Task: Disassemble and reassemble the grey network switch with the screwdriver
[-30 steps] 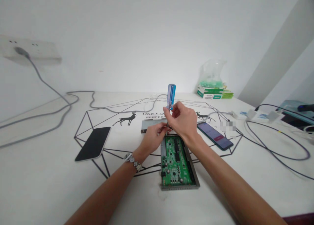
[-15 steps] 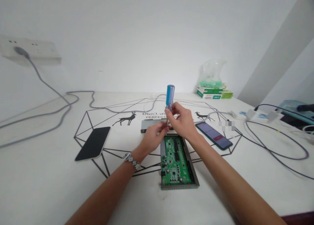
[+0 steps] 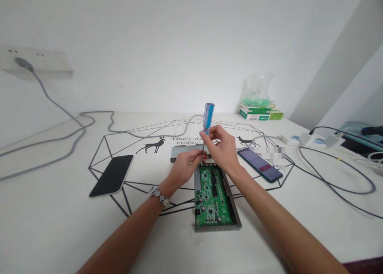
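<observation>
A screwdriver (image 3: 208, 116) with a clear and blue striped handle stands almost upright, tilted slightly right at its top. My right hand (image 3: 222, 146) is closed round the lower end of the handle. Lower down, the fingers of my left hand (image 3: 186, 166) pinch together at the metal shaft. The tip points at the far left corner of an open metal case, where the screw, if any, is too small to make out. Inside the case lies a green circuit board (image 3: 214, 198). Behind my left fingers sits a grey metal cover (image 3: 179, 151), partly hidden by my hands.
A dark-screened phone (image 3: 112, 176) lies to the left, and another phone (image 3: 260, 165) with its screen lit lies to the right. Grey cable (image 3: 72, 114) runs from the wall socket (image 3: 44, 58). Green-white boxes (image 3: 254, 113) stand at the back; black cable (image 3: 335, 186) loops at right.
The screwdriver's handle has turned: its bright blue stripe has moved from the left side to the right. It leans slightly more to the right. Both hands keep their places at the case.
</observation>
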Available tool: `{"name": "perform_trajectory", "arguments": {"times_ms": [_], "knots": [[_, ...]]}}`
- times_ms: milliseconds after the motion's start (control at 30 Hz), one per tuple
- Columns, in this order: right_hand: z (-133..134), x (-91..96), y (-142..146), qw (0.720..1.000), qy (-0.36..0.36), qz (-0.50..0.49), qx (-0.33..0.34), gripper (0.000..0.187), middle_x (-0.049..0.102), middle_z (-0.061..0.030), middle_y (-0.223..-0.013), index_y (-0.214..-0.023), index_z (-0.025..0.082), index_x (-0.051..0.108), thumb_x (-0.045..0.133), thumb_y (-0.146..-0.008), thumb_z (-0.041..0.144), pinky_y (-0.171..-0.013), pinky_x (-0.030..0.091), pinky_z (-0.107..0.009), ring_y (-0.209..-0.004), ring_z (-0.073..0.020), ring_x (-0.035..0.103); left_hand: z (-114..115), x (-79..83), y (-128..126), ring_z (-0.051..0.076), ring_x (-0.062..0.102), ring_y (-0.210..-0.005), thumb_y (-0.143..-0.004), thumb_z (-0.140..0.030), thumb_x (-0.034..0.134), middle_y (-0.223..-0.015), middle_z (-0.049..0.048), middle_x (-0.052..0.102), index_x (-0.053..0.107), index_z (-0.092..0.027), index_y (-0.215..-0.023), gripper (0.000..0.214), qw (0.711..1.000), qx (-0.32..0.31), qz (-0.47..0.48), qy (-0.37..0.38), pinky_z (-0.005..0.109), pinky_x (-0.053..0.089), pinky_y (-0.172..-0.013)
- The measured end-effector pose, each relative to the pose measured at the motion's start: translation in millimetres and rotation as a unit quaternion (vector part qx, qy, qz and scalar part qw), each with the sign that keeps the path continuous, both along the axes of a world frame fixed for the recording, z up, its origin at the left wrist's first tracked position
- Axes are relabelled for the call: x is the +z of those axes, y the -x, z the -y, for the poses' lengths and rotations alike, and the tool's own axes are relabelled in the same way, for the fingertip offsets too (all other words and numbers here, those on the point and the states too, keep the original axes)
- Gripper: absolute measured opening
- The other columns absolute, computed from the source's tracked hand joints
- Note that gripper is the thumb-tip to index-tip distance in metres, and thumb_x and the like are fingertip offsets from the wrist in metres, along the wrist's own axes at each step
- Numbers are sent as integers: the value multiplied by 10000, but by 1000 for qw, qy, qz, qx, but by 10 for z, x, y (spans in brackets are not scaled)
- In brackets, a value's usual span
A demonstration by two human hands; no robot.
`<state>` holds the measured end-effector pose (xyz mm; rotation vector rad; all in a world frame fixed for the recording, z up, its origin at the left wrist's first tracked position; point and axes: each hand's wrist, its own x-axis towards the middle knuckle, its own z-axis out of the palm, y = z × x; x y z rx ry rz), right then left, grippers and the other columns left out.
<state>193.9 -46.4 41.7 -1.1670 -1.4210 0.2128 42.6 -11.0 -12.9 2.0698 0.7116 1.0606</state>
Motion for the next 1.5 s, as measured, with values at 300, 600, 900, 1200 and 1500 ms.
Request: {"name": "perform_trajectory", "arguments": {"times_ms": [300,600,900,1200,1500], "knots": [[1,-63,-50,998,34,9,47,249,705,-17,-781,-953,193,661,664,-838,413,-634,486,-260,-744,-167,657,29,33,-23,231,732,-899,-911,-291,617,-964,73,778,745,-134,-997,220,999,19,36,25,336,586,-845],[-6,-112,-98,995,51,16,88,199,714,-23,-754,-855,177,706,603,-880,345,-640,496,-263,-719,-167,654,-16,-47,-64,210,727,-797,-869,-319,672,-881,74,769,726,-128,-954,216,997,40,60,36,309,584,-771],[22,-117,-26,995,40,20,86,197,749,-29,-801,-892,192,727,595,-901,338,-727,524,-290,-739,-177,684,3,3,-115,220,714,-798,-874,-325,640,-844,85,757,720,-102,-890,237,996,11,65,67,336,566,-823],[3,-142,-122,998,43,1,49,199,751,-40,-770,-841,177,742,711,-811,371,-683,519,-276,-719,-178,686,-29,-47,-20,213,733,-818,-821,-330,733,-876,79,775,749,-126,-903,220,992,31,77,92,320,584,-811],[24,-133,-125,997,60,25,44,173,736,-39,-736,-840,166,734,661,-815,320,-656,501,-280,-682,-174,675,-47,-48,22,207,731,-779,-795,-299,751,-843,67,778,756,-129,-880,190,991,54,82,87,311,591,-765]]}}
